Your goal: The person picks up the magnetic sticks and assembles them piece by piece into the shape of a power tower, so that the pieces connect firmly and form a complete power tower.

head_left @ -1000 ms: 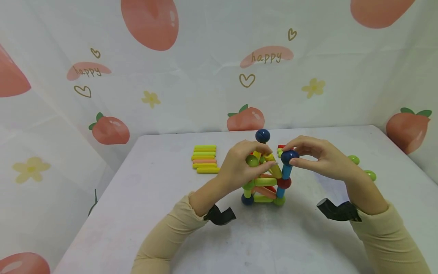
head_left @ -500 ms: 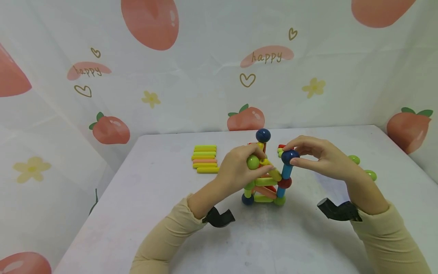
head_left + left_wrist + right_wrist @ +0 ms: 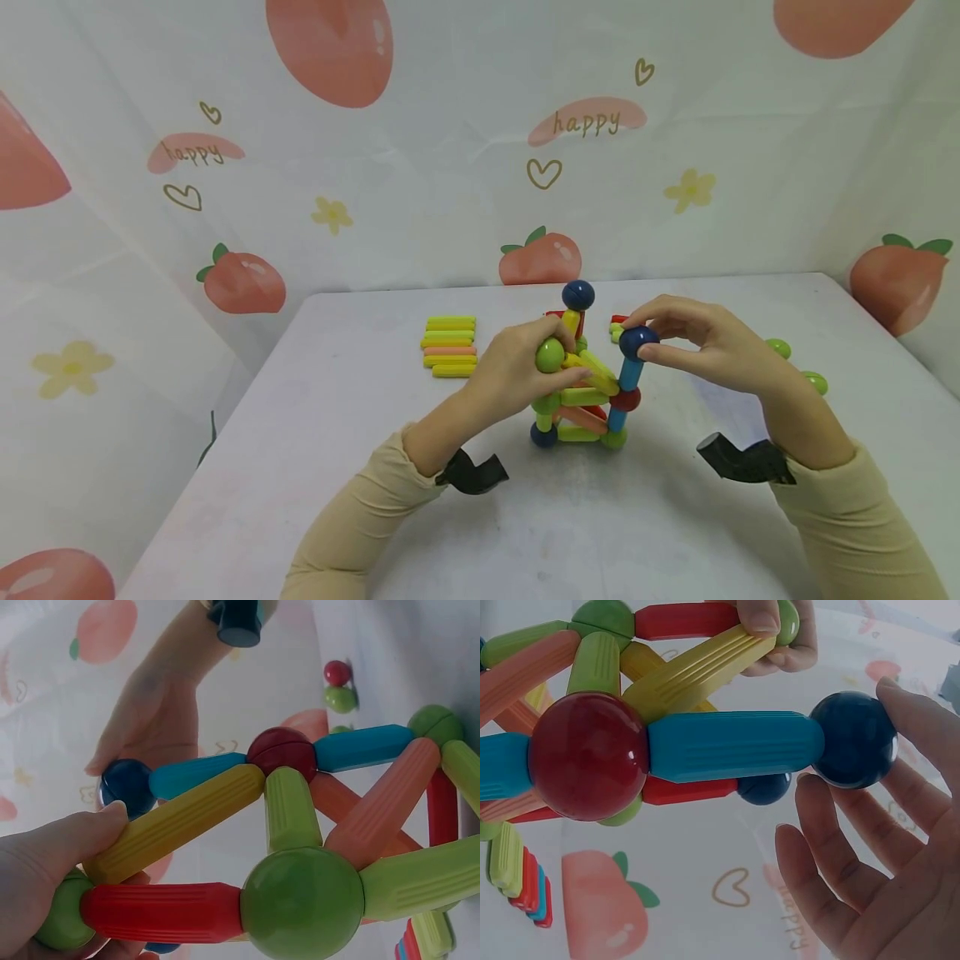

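Not a huge change from a second ago tbh; pulled back slightly leftward and lower with the left hand (image 3: 510, 367), now curled snugly round the green ball (image 3: 550, 355) with thumb tip over the end of the yellow rod (image 3: 705, 671); can see more of the yellow pieces past the fingers, including the one right below the far navy ball (image 3: 578, 295); basically no movement with the right hand (image 3: 697, 346), still pinching the near navy ball (image 3: 637, 342) between thumb and fingers, right on top of the blue rod (image 3: 631, 375); down from there to the red ball (image 3: 626, 400), then across to the green ball via the yellow rod; also joined to the green ball by a red rod (image 3: 165, 912); all in the stick-and-ball frame (image 3: 585, 397), standing on the table (image 3: 262, 467) under and between both hands; farther back to the left, same row of loose sticks (image 3: 449, 351); off past the right forearm, same pair of loose green balls (image 3: 780, 347).
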Available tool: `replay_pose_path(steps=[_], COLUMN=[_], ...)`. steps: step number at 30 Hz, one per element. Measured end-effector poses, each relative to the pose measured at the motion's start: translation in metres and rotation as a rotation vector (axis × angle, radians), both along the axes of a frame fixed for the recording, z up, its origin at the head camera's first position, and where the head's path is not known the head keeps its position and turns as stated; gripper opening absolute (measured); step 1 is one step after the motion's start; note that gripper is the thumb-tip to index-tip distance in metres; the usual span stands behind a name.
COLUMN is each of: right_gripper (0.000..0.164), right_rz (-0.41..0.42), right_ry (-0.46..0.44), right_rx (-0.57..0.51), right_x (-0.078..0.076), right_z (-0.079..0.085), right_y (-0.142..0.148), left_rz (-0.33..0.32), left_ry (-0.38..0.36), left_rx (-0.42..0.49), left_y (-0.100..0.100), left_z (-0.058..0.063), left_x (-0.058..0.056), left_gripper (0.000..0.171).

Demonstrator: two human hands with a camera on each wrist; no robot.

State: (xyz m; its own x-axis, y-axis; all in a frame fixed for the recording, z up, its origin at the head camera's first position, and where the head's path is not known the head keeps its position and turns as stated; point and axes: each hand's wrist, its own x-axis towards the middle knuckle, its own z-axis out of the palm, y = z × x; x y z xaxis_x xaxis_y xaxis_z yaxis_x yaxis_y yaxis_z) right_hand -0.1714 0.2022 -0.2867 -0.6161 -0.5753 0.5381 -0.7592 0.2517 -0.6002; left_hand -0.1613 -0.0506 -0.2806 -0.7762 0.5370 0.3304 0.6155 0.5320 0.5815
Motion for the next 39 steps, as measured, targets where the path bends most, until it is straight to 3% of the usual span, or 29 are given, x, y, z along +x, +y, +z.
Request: replay_pose_path(steps=[9, 19, 24, 30, 35, 39], right_gripper=[0.038, 0.036, 0.038, 0.039, 0.038, 0.038], right_rz=[0.020, 0.035, 0.025, -0.005, -0.018, -0.014], right_ry=[0.009, 0.017, 0.014, -0.003, -0.011, -0.010], right_rx=[0.003, 0.006, 0.004, 0.006, 0.019, 0.019], right_x=[0.000, 0.000, 0.000, 0.001, 0.001, 0.001], right_z=[0.000, 0.000, 0.000, 0.000, 0.000, 0.000], right_y=[0.001, 0.000, 0.000, -0.001, -0.001, -0.001], left_rz=[-0.062, -0.095, -0.107, -0.149, -0.177, -0.080], left_ry=[-0.062, -0.063, -0.110, -0.099, -0.124, -0.192], left_rx=[-0.004, -0.023, -0.004, 0.106, 0.250, 0.305], left_y=[-0.001, -0.001, -0.003, -0.020, -0.046, -0.066], left_z=[0.002, 0.002, 0.003, 0.006, 0.008, -0.001], left_x=[-0.002, -0.003, -0.003, -0.006, -0.018, -0.032], left_gripper=[0.039, 0.030, 0.039, 0.057, 0.042, 0.026])
